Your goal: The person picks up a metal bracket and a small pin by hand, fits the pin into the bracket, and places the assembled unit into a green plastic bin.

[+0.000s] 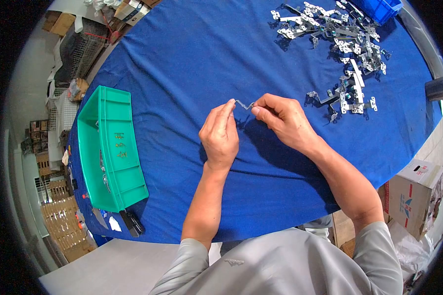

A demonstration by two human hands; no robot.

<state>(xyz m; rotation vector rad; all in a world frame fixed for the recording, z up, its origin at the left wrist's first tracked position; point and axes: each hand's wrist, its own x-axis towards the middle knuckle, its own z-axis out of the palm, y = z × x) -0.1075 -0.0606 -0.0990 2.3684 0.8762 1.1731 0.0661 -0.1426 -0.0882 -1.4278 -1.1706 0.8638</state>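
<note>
A small bent metal bracket [243, 104] is held up between my two hands, above the blue cloth. My left hand [220, 135] pinches its left end between the fingertips. Its right end is gripped by the thumb and forefinger of my right hand [285, 120]. The middle of the bracket shows a stepped, zigzag bend; its ends are partly hidden by my fingers. To the right of my right hand lies a loose pile of similar metal brackets [358, 81].
A green plastic bin [128, 169] with a few metal parts inside stands at the left. A blue bin [379, 10] sits at the far right corner, behind the pile. Blue cloth [182, 59] covers the table. A cardboard box [411, 196] stands beyond the right edge.
</note>
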